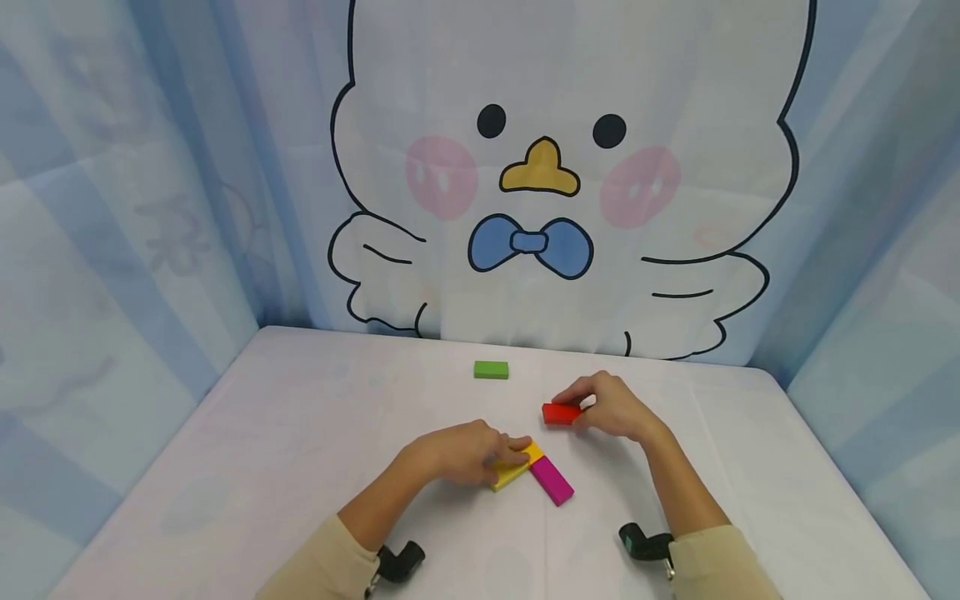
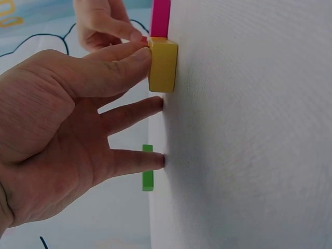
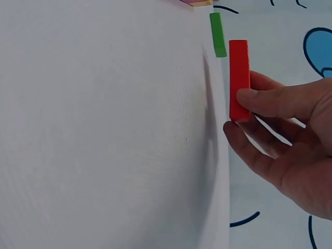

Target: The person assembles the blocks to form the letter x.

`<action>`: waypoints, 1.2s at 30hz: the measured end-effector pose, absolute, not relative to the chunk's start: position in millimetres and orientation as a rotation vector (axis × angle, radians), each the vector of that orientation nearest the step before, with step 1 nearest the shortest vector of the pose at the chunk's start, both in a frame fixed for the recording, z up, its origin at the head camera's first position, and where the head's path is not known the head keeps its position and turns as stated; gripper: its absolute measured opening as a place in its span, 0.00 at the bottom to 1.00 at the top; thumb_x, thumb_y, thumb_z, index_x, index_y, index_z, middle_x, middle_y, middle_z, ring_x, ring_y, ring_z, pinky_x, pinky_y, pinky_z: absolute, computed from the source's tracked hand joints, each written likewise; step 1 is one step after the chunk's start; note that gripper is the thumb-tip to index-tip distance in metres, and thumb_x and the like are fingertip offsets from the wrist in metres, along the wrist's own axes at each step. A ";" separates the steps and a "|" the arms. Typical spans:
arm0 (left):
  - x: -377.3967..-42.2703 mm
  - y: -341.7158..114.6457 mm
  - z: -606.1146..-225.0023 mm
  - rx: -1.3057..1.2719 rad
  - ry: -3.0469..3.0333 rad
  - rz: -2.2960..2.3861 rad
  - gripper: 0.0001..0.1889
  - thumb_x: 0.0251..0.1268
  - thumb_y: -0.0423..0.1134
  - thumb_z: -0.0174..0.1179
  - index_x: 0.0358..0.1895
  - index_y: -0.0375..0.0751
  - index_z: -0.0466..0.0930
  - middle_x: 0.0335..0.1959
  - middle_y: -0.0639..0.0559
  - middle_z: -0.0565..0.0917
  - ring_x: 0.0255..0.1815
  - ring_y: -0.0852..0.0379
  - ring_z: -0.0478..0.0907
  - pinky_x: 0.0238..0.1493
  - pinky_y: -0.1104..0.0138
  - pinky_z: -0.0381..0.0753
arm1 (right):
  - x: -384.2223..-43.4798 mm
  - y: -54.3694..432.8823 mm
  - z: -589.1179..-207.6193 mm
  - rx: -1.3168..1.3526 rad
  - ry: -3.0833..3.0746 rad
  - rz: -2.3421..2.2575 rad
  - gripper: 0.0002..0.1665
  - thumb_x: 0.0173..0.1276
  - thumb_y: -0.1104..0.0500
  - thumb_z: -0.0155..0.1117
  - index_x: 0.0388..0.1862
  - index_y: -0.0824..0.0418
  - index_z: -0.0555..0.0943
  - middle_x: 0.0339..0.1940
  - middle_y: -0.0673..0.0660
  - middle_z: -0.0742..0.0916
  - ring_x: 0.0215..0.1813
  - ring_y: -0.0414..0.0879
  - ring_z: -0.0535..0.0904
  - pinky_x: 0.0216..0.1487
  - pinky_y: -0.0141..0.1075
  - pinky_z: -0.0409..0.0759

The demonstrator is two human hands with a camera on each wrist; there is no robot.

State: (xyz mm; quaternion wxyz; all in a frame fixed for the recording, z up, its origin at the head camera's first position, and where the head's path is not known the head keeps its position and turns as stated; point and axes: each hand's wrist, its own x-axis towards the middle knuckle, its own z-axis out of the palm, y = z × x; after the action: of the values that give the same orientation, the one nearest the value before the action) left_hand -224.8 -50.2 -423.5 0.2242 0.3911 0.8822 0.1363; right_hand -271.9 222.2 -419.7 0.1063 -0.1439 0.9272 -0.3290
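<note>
My left hand (image 1: pixel 468 454) is over a yellow block (image 1: pixel 511 476), thumb and forefinger at its upper part. In the left wrist view the thumb lies against the yellow block (image 2: pixel 163 67) while two other fingertips reach down to the tabletop. A magenta block (image 1: pixel 552 482) meets the yellow one end to corner, forming an angle. Farther back and to the right, my right hand (image 1: pixel 611 408) pinches a red block (image 1: pixel 558 414) by one end. The right wrist view shows that red block (image 3: pixel 239 78) raised off the white surface, thumb on its face.
A green block (image 1: pixel 491 370) lies near the back edge of the white-covered table (image 1: pixel 300 467). Behind it hangs a curtain (image 1: pixel 540 308) printed with a cartoon bird, and blue-white curtains close in both sides. Dark wrist cameras (image 1: pixel 401 562) sit by the beige sleeves.
</note>
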 end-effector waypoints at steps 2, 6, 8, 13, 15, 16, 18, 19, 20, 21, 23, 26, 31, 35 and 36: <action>-224.5 -50.1 -423.8 1.071 2.431 0.383 0.29 0.72 0.38 0.66 0.74 0.60 0.74 0.78 0.65 0.70 0.77 0.54 0.71 0.71 0.65 0.76 | -270.3 222.7 -420.9 -0.437 2.727 -0.983 0.23 0.62 0.71 0.71 0.53 0.54 0.91 0.55 0.56 0.89 0.61 0.56 0.78 0.60 0.52 0.84; -224.5 -49.7 -424.5 1.063 2.420 0.400 0.29 0.72 0.37 0.66 0.74 0.60 0.74 0.78 0.65 0.70 0.78 0.54 0.70 0.71 0.64 0.76 | -268.6 224.4 -422.9 -0.457 2.718 -1.011 0.23 0.62 0.72 0.71 0.53 0.54 0.91 0.56 0.56 0.89 0.62 0.56 0.79 0.60 0.52 0.84; -224.7 -49.5 -424.8 1.065 2.419 0.400 0.29 0.72 0.37 0.66 0.74 0.60 0.74 0.78 0.65 0.70 0.77 0.54 0.70 0.71 0.65 0.76 | -268.3 225.2 -423.7 -0.465 2.716 -1.023 0.23 0.63 0.72 0.70 0.53 0.53 0.91 0.56 0.56 0.89 0.62 0.57 0.79 0.60 0.52 0.85; -224.1 -49.6 -425.7 1.067 2.425 0.396 0.29 0.72 0.38 0.67 0.74 0.61 0.74 0.78 0.66 0.70 0.77 0.54 0.71 0.70 0.65 0.77 | -267.0 226.6 -423.9 -0.472 2.714 -1.041 0.22 0.64 0.72 0.70 0.53 0.53 0.91 0.56 0.56 0.89 0.63 0.58 0.79 0.60 0.51 0.85; -223.8 -49.6 -425.7 1.072 2.427 0.394 0.29 0.72 0.37 0.67 0.74 0.61 0.74 0.78 0.66 0.70 0.77 0.54 0.70 0.70 0.65 0.77 | -265.9 227.1 -423.7 -0.476 2.714 -1.037 0.22 0.64 0.72 0.69 0.53 0.53 0.91 0.56 0.56 0.89 0.63 0.58 0.79 0.60 0.51 0.85; -223.8 -49.5 -426.0 1.076 2.425 0.395 0.29 0.72 0.37 0.67 0.74 0.61 0.74 0.78 0.66 0.70 0.77 0.54 0.71 0.70 0.65 0.77 | -265.5 227.2 -423.5 -0.474 2.716 -1.033 0.22 0.64 0.72 0.69 0.53 0.53 0.91 0.55 0.56 0.89 0.63 0.57 0.79 0.60 0.51 0.85; -223.8 -49.6 -425.8 1.079 2.425 0.396 0.29 0.72 0.37 0.67 0.74 0.61 0.75 0.78 0.66 0.70 0.77 0.54 0.71 0.71 0.64 0.77 | -265.1 227.0 -423.0 -0.471 2.720 -1.027 0.22 0.64 0.72 0.69 0.52 0.52 0.91 0.55 0.55 0.90 0.63 0.57 0.79 0.60 0.51 0.85; -224.0 -49.6 -425.7 1.079 2.426 0.396 0.29 0.72 0.37 0.66 0.74 0.61 0.75 0.78 0.66 0.70 0.77 0.54 0.71 0.71 0.64 0.76 | -265.3 226.9 -422.7 -0.475 2.721 -1.025 0.22 0.64 0.72 0.69 0.52 0.52 0.91 0.55 0.55 0.90 0.63 0.57 0.79 0.60 0.51 0.85; -224.2 -49.6 -425.8 1.080 2.428 0.394 0.29 0.72 0.37 0.66 0.74 0.61 0.75 0.78 0.65 0.70 0.77 0.54 0.71 0.71 0.64 0.77 | -265.4 226.4 -422.2 -0.489 2.722 -1.019 0.22 0.64 0.72 0.69 0.52 0.52 0.91 0.54 0.55 0.89 0.62 0.57 0.79 0.60 0.51 0.85; -224.4 -49.7 -426.0 1.078 2.430 0.393 0.29 0.72 0.38 0.66 0.74 0.61 0.75 0.78 0.66 0.70 0.77 0.54 0.71 0.70 0.64 0.77 | -265.7 225.9 -421.8 -0.497 2.721 -1.018 0.22 0.64 0.72 0.69 0.51 0.52 0.91 0.54 0.56 0.89 0.62 0.57 0.79 0.59 0.51 0.85; -224.9 -49.8 -425.9 1.077 2.434 0.391 0.29 0.72 0.38 0.66 0.74 0.61 0.74 0.78 0.65 0.70 0.77 0.54 0.71 0.70 0.64 0.77 | -266.4 224.8 -421.2 -0.511 2.718 -1.011 0.21 0.64 0.72 0.70 0.51 0.52 0.92 0.54 0.55 0.90 0.61 0.56 0.79 0.59 0.51 0.85; -225.6 -50.1 -425.6 1.084 2.435 0.387 0.29 0.72 0.38 0.66 0.74 0.61 0.74 0.78 0.65 0.70 0.77 0.53 0.71 0.70 0.64 0.77 | -266.7 223.6 -420.4 -0.537 2.709 -0.996 0.20 0.64 0.72 0.70 0.50 0.54 0.92 0.53 0.56 0.90 0.61 0.56 0.80 0.59 0.51 0.85; -226.7 -50.6 -425.7 1.081 2.434 0.390 0.29 0.73 0.38 0.66 0.74 0.61 0.74 0.78 0.65 0.70 0.78 0.53 0.70 0.71 0.63 0.76 | -267.3 220.6 -420.3 -0.547 2.673 -0.996 0.19 0.63 0.72 0.71 0.50 0.55 0.92 0.52 0.56 0.90 0.60 0.55 0.80 0.57 0.48 0.86; -227.0 -51.1 -425.7 1.094 2.438 0.378 0.28 0.73 0.38 0.65 0.74 0.60 0.74 0.79 0.65 0.69 0.78 0.53 0.70 0.73 0.62 0.75 | -267.6 217.8 -421.1 -0.560 2.650 -0.987 0.20 0.62 0.73 0.71 0.49 0.55 0.92 0.51 0.55 0.91 0.59 0.54 0.81 0.55 0.46 0.87; -227.0 -51.2 -425.7 1.094 2.438 0.378 0.28 0.73 0.38 0.65 0.74 0.60 0.74 0.79 0.65 0.69 0.78 0.53 0.70 0.73 0.62 0.74 | -267.6 217.4 -421.4 -0.565 2.647 -0.982 0.20 0.62 0.73 0.71 0.49 0.55 0.92 0.51 0.55 0.91 0.58 0.54 0.81 0.55 0.46 0.87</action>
State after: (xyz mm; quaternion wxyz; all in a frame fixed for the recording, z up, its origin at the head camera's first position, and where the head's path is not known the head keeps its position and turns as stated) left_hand -227.0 -51.2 -425.7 0.2193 0.3956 0.8814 0.1365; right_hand -267.6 217.4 -421.4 0.1309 -0.1947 0.9114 -0.3381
